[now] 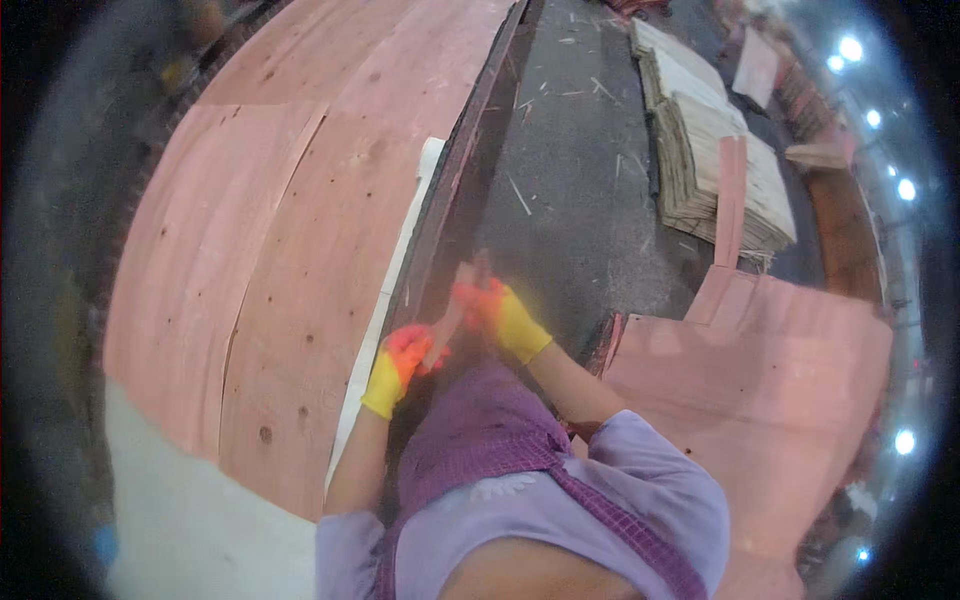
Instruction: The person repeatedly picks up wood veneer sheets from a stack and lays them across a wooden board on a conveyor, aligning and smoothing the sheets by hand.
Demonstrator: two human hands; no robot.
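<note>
Both my gloved hands are in front of my purple apron, above the gap beside the big veneer sheets. My left hand (407, 350), in an orange-and-yellow glove, is closed round the lower end of a short pinkish veneer strip (450, 322). Farther up the same piece, my right hand (485, 305) grips it in a matching glove. The fingers are slightly blurred. To the left lie wide pinkish veneer sheets (290, 270) with small dark knots, and a pale narrow strip (385, 300) runs along their edge.
Splinters lie scattered on the dark floor (560, 170). Ahead to the right stands a stack of pale veneer sheets (725, 160). More pinkish sheets (750, 380) lie close on my right, with a narrow strip (731, 195) reaching onto the stack. A whitish sheet (190, 520) covers the near left.
</note>
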